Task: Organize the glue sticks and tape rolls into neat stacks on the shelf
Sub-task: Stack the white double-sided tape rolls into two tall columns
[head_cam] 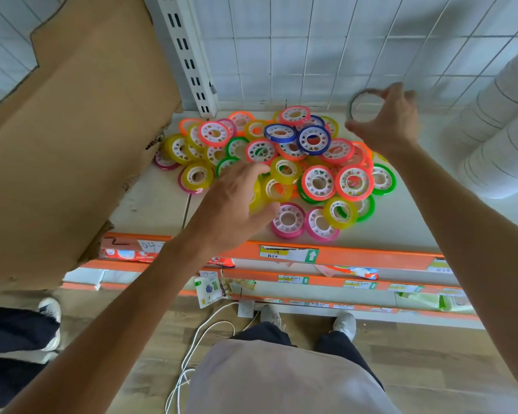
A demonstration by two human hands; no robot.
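- Tape rolls (284,165) in pink, yellow, green, orange and blue lie in a loose, overlapping heap at the middle of the frame, on the white shelf (401,216).
- One clear tape roll (360,105) is up off the heap at the upper right, pinched at its rim by the curled fingers of the right hand (386,121).
- Left hand (237,201) hovers over the left side of the heap, fingers spread and relaxed, holding nothing; its fingertips overlap a yellow roll (285,170) in this view, and whether they touch it cannot be told.
- Tall stacks of white rolls (497,138) lean at the right edge of the frame, apart from the coloured heap.
- A brown cardboard box (72,138) fills the upper left, its edge just beside the leftmost rolls.
- An orange price rail (356,255) with paper labels runs along the shelf front, below the heap.
- White cables (198,342) trail across the wooden floor at the bottom centre, near the person's shoes.
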